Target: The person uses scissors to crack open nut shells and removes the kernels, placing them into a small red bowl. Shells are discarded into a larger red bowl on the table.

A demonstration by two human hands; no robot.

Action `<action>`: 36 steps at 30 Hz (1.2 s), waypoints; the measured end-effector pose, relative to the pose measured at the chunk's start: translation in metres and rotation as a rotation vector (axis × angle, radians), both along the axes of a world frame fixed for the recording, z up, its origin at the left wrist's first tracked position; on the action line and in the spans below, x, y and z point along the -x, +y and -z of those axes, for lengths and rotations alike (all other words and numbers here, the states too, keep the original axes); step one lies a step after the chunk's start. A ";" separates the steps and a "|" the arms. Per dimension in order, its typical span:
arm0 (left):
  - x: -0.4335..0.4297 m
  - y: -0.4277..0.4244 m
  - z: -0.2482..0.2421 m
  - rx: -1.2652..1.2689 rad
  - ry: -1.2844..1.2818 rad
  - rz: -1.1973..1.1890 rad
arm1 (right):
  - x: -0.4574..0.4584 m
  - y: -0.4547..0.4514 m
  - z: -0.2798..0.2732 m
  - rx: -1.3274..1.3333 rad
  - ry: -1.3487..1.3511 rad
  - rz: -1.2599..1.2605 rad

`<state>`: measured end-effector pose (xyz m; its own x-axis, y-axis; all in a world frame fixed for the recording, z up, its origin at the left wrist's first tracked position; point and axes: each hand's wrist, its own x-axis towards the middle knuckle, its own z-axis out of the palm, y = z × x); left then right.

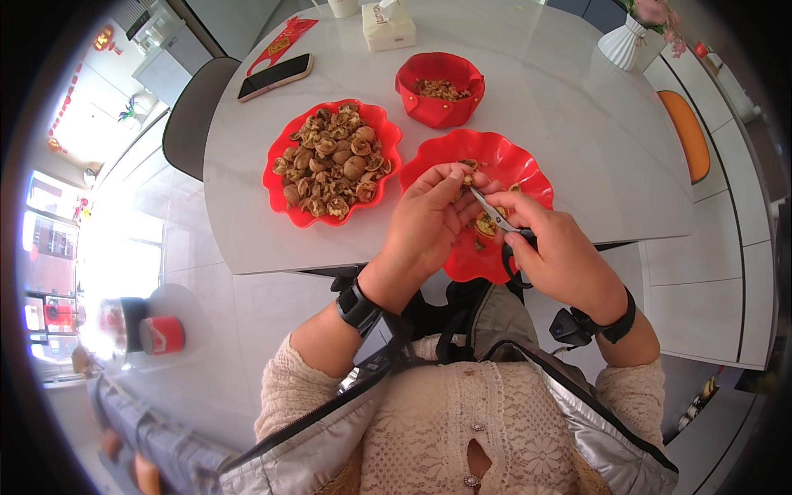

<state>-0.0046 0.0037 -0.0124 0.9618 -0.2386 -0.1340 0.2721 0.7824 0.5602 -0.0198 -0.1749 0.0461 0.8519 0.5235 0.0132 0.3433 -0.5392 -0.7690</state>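
My left hand (433, 207) pinches a small walnut piece (467, 180) between thumb and fingers. In my right hand (550, 247) is a pair of scissors (493, 213) with black handles, its blades together as far as I can tell and their tip close to that piece. Both hands are over a red scalloped plate (526, 162) holding some walnut bits and a round yellowish item partly hidden by my fingers. Left of it, a second red scalloped plate (272, 185) carries a heap of walnuts and cracked shells (334, 158). Behind, a red folded basket (433, 114) contains walnut kernels (440, 90).
On the white marbled table (346, 68) lie a phone (275, 77) and a red paper envelope (284, 43) at the back left. A tissue pack (388, 28), a white cup (343, 7) and a white vase (624, 44) stand farther back. A dark chair (198, 117) is at the left.
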 end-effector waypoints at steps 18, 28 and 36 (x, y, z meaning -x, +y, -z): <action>-0.001 -0.002 -0.001 0.017 0.034 -0.064 | 0.005 0.004 -0.006 0.101 -0.127 -0.017; -0.002 -0.002 -0.001 0.002 0.032 -0.033 | 0.003 0.000 -0.004 0.161 -0.187 -0.061; -0.002 -0.005 0.000 -0.031 0.036 -0.053 | -0.001 0.005 -0.011 0.265 -0.250 -0.096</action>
<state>-0.0025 -0.0013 -0.0126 0.9675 -0.1826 -0.1749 0.2509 0.7788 0.5748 -0.0183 -0.1699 0.0570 0.7862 0.6142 0.0677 0.5616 -0.6645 -0.4930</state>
